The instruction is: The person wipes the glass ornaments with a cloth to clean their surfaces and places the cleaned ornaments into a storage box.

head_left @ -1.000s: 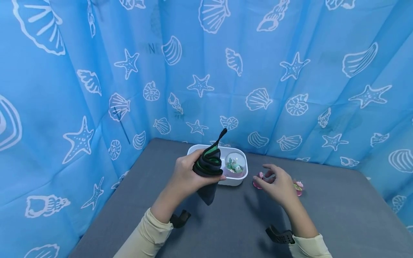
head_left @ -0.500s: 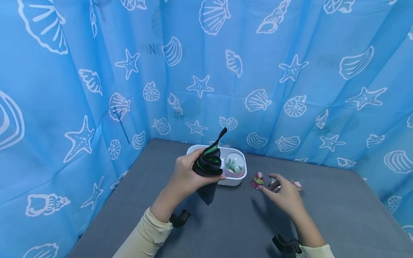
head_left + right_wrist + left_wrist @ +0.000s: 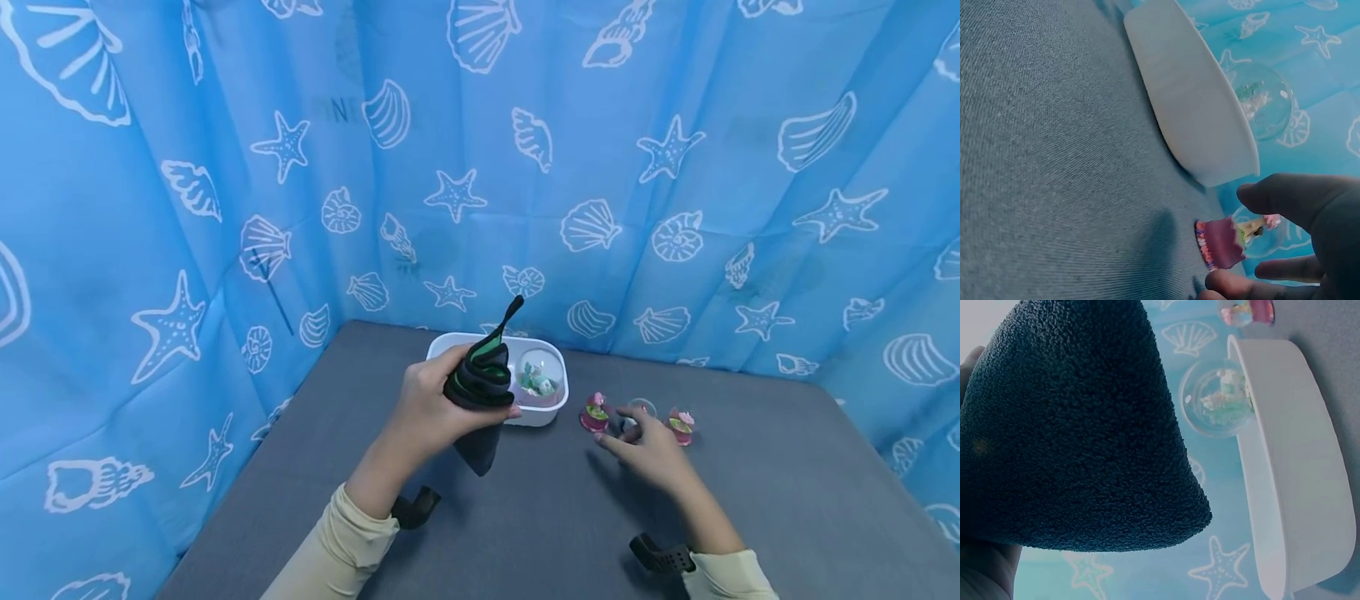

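My left hand [image 3: 423,404] grips a bunched dark terry towel [image 3: 480,379] with green in its folds and a black loop on top; it fills much of the left wrist view. Below and behind it stands a white tub [image 3: 543,416] holding a clear snow globe [image 3: 538,375] with green figures. My right hand [image 3: 652,450] is by a row of small snow globes, thumb and fingers apart. Left of it sits a pink-based globe [image 3: 595,414]. Behind its fingers a clear-domed globe [image 3: 643,407] is partly hidden, and another pink globe [image 3: 681,426] stands to the right.
A grey cloth-covered table [image 3: 510,533] lies under everything. Blue curtains [image 3: 480,150] with white shell and starfish prints rise along its back and left side. Each wrist bears a black strap mount [image 3: 660,557].
My right hand has come away from the left pink-based globe and moved right, to the middle globe, uncovering the other globes. The left hand still holds the towel in place. The view has shifted slightly.
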A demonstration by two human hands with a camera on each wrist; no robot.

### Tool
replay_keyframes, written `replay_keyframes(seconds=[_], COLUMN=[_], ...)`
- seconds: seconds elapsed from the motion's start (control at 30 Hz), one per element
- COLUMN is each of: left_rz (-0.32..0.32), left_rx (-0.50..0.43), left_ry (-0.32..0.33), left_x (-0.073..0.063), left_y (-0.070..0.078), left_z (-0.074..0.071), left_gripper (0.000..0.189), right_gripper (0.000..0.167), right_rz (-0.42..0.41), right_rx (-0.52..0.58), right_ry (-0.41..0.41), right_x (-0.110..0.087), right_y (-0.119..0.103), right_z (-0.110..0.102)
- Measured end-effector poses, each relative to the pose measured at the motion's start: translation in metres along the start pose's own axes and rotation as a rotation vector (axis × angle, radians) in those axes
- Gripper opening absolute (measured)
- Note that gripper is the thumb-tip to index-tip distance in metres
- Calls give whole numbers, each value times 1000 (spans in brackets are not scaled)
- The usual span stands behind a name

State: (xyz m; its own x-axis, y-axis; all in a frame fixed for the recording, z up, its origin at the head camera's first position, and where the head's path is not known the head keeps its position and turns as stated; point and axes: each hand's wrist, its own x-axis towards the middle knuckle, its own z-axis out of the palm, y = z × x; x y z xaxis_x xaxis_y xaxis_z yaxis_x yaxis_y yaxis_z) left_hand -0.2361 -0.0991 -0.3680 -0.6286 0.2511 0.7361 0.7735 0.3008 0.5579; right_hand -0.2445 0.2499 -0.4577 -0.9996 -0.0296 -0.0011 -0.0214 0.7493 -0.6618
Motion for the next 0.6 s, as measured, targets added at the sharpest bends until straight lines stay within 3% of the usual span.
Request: replay_keyframes(seconds=[0.6], left_rz=[-15], left_rx=[-5], left_ry=[-13], left_x=[0], left_y=[0], left_z=[2], left_gripper=[69], right_gripper=[74], right_rz=[53], right_rx=[27], right_ry=[-12], right_x=[11], right_y=[3], right_z=[13])
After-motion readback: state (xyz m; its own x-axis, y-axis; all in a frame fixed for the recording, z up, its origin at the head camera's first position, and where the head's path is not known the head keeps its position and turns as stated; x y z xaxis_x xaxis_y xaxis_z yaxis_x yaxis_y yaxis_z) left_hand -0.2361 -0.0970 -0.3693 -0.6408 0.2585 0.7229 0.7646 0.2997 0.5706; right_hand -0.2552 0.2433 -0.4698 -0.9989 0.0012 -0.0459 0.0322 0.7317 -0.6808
